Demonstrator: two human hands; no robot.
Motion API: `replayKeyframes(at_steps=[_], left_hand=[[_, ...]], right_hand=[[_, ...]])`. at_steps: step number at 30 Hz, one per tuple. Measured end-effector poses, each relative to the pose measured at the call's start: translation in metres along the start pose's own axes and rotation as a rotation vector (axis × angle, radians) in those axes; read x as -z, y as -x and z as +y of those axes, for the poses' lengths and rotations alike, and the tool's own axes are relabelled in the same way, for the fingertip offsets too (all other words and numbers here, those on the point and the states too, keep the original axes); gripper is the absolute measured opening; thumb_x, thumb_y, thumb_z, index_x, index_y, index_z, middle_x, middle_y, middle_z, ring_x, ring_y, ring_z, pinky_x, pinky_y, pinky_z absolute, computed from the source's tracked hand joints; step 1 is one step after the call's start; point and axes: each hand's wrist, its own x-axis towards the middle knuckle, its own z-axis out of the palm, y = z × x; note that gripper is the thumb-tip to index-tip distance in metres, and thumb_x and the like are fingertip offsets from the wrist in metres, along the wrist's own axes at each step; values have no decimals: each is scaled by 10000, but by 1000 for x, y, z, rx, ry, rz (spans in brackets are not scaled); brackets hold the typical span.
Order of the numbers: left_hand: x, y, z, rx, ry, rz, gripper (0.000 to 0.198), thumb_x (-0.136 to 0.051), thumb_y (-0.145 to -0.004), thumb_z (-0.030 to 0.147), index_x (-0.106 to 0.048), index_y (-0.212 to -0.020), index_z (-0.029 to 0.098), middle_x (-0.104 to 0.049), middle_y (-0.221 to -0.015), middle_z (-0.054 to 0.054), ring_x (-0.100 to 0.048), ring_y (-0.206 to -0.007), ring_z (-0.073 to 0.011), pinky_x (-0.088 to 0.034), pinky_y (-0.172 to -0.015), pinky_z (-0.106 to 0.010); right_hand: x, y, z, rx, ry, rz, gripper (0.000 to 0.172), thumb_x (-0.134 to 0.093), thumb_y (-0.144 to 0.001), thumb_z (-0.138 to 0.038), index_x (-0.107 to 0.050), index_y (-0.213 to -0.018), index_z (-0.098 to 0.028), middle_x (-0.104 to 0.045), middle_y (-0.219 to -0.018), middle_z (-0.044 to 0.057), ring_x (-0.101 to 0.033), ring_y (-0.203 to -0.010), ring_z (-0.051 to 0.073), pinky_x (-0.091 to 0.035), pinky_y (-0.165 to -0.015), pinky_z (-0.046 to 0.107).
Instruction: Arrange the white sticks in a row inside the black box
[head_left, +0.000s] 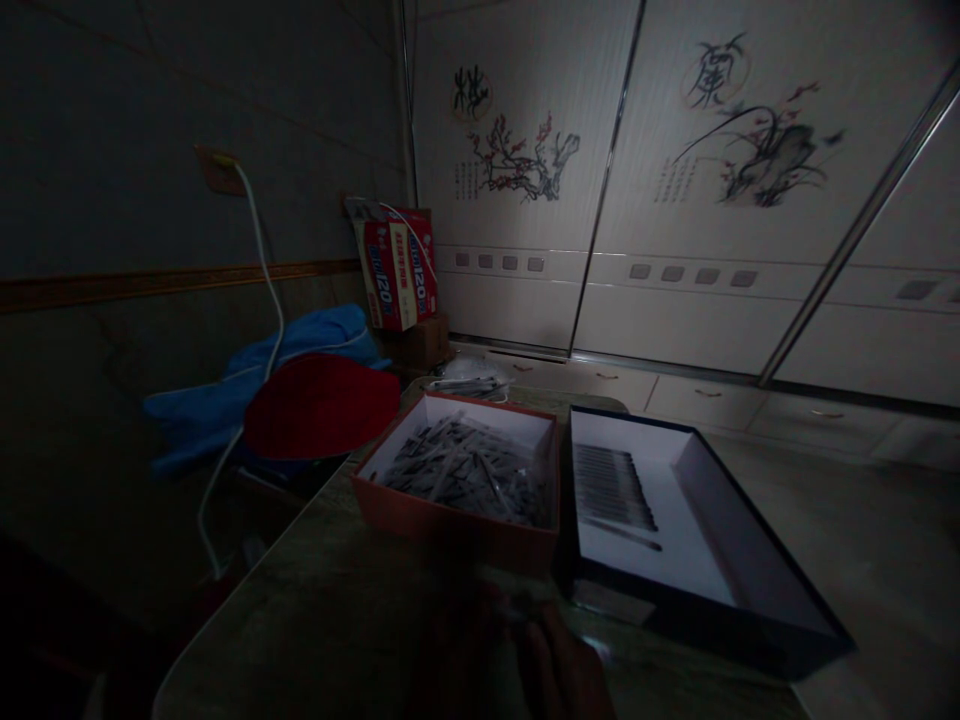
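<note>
Close to the table's front, in deep shadow, my right hand [559, 660] has its fingers curled together around something small and pale that I cannot make out. Beside it, my left hand [457, 640] is a dark blur, its fingers too dim to read. Just beyond the hands stands an open orange-red box [450, 525] heaped with loose, thin, pen-like sticks [465, 465]. To its right, an open dark box [720, 610] with a white inside holds a neat row of slim dark sticks [611, 485]; one stick [622, 535] lies slightly apart at the near end.
The boxes stand on a table [300, 620] with rounded corners. Behind the orange-red box lies clear plastic packaging [469, 380]. A red round thing [322, 405] and blue cloth [315, 335] are at left, near a hanging white cable [262, 250]. Printed cartons [397, 270] stand by the sliding doors [517, 300].
</note>
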Motion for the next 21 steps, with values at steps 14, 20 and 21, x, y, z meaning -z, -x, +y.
replayKeyframes(at_steps=[14,20,21], left_hand=[[3,3,4,13,-80,14,278,-519,-836,360,-595,-1011,158,-638,-1018,-42,-616,-855,-165,-521,-742,-356],[12,-3,-10,53,-165,4,217,-544,-826,317,-611,-961,160,-645,-1020,-45,-612,-901,-164,-506,-798,-378],[12,-4,-13,52,-181,0,207,-553,-821,311,-615,-943,156,-650,-996,-41,-614,-894,-163,-505,-800,-379]], right_hand=[[-2,0,6,93,88,50,444,-242,-927,-506,-628,-990,-297,-679,-571,2,-647,-488,167,-471,-455,205],[-2,3,11,279,260,273,320,-346,-926,-423,-587,-1081,-282,-724,-881,45,-694,-780,204,-548,-631,259],[-1,1,12,327,282,314,315,-365,-921,-418,-570,-1105,-266,-713,-947,59,-683,-849,212,-550,-687,277]])
